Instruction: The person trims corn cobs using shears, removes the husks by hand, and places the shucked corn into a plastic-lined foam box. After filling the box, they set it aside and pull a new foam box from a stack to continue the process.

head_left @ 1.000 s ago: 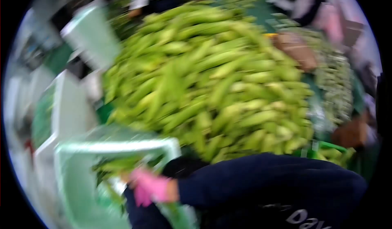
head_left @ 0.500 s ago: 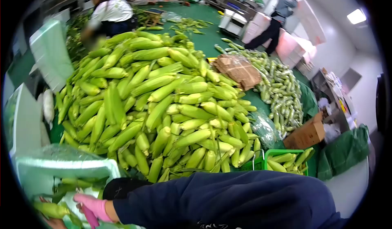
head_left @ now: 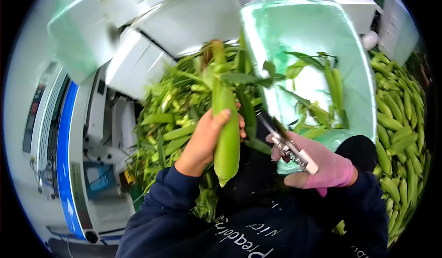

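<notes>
My left hand [head_left: 207, 136], bare, is wrapped round an ear of corn [head_left: 226, 143] in its green husk. The ear stands nearly upright in the view, with its stalk and leaves at the top and its narrow tip pointing down at me. My right hand [head_left: 320, 161], in a pink glove, grips pruning shears [head_left: 294, 153] with a white handle. Their metal blades point up and left, a little to the right of the ear. Behind my right hand is a foam box [head_left: 363, 92] lined with green film, with a few leafy ears and loose leaves inside.
Stripped husks and leaves [head_left: 175, 124] are heaped in front and to the left. A big pile of corn [head_left: 400, 143] lies at the right. White foam boxes [head_left: 193, 23] stand at the back, and a machine with a blue edge [head_left: 68, 166] is at the left.
The view has swung from the corn pile to the box and the husk heap. My right hand was down in the box; now it is outside with the shears, and my left hand holds an ear.
</notes>
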`<state>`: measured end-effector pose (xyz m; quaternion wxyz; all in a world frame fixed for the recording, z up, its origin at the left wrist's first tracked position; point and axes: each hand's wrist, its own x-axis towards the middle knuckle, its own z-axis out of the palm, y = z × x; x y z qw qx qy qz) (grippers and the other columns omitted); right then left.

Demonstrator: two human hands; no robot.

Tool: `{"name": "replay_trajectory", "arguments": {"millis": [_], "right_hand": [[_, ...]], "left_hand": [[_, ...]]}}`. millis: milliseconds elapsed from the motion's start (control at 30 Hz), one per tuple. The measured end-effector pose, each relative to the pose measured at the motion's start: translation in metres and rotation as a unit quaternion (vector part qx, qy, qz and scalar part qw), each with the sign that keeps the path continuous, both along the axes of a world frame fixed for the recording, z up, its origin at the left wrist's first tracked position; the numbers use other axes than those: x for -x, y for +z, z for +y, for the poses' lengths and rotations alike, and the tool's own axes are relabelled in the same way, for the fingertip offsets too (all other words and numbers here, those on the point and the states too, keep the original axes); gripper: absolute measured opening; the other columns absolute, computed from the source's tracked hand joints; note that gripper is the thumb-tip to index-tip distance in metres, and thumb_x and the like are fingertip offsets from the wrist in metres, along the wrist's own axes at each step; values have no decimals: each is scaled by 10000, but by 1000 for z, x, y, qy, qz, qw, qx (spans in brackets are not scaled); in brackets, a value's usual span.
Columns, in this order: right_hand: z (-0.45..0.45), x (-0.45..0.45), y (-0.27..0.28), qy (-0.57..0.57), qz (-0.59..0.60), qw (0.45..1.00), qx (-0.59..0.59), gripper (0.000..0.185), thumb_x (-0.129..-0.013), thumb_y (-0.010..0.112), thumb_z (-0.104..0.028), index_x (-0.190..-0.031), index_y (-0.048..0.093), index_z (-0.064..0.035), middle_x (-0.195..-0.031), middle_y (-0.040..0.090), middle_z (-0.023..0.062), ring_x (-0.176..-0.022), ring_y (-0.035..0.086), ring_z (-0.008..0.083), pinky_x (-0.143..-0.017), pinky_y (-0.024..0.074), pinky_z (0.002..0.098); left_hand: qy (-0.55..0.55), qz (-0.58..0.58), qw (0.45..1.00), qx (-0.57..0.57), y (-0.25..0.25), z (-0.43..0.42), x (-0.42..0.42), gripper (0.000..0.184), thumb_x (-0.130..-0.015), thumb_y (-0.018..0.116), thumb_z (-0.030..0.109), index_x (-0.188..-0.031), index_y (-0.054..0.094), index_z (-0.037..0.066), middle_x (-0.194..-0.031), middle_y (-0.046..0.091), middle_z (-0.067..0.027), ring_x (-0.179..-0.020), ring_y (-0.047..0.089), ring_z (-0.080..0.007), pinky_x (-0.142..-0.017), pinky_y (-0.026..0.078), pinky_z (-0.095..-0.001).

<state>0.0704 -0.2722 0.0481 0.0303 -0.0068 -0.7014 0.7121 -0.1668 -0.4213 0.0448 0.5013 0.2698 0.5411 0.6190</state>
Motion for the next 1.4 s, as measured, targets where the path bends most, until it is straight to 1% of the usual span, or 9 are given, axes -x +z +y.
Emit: {"name": "replay_trajectory", "arguments": {"millis": [133,600,633,733,800,867,1067,1267,1400], "right_hand": [[-16,48,34,42,-100,984,-144,505,-789,750,-225,-1178,520,1,-926,577,151,-842,590,280,-766,489,381],[-38,80,20,131,80,953,-261,330,-787,746,-202,-1054,631,-46,-861,621,96,-771,588,245,-713,502,335],[-39,77,14,125,28,945,-302,310,-803,753,-212,-1028,622,-42,-817,638,112,-701,653,275,-624,513,354],[-49,88,54,53,-271,958,72,337,-872,686,-235,-1100,603,-2,-875,667,109,-639,655,183,-589,547,327],[-50,91,24,2,-186,891,415,380,-960,571,-174,-1235,513,81,-1033,665,135,-992,676,256,-872,554,369],[-54,87,22,18,-200,867,456,371,-949,571,-97,-1278,497,57,-1099,651,151,-1127,623,284,-980,503,385],[-74,87,40,-45,-150,978,141,233,-907,616,-102,-1105,537,-8,-842,636,65,-595,597,113,-462,457,217],[-74,89,51,-59,-185,975,110,418,-912,703,-214,-1243,564,-1,-776,588,7,-521,533,69,-424,418,210],[-69,77,37,-61,-163,980,98,410,-910,657,-160,-1287,565,-26,-772,606,14,-512,542,69,-426,432,214]], "left_hand": [[45,120,991,28,2,-53,-9,363,-1005,597,244,-1259,482,12,-969,639,-85,-824,633,-164,-765,522,-309],[-210,-324,922,-15,-15,-111,-9,690,-834,673,554,-1149,557,-50,-812,635,-147,-649,629,-214,-601,522,-311],[-214,-287,933,-26,-14,-112,-6,712,-822,687,571,-1145,555,-49,-810,635,-149,-649,632,-216,-601,527,-314],[-121,-190,971,-83,-19,-106,5,768,-796,707,627,-1139,545,-41,-805,636,-151,-657,645,-224,-613,536,-312],[0,-94,989,-111,-18,-103,13,823,-773,743,628,-1214,505,-25,-875,635,-138,-730,653,-219,-688,543,-324],[71,45,987,-141,-16,-105,14,884,-772,751,631,-1294,469,-25,-930,627,-123,-805,642,-206,-729,524,-325],[86,570,803,-152,-22,-101,27,1276,-651,664,855,-1463,347,-77,-889,675,-121,-778,652,-208,-758,504,-329],[65,655,735,-162,-24,-82,10,1277,-585,738,801,-1458,391,-63,-860,681,-109,-748,683,-280,-703,550,-367],[40,584,795,-163,-30,-81,3,1280,-608,753,776,-1491,332,-50,-910,699,-132,-788,698,-300,-728,554,-368]]}}
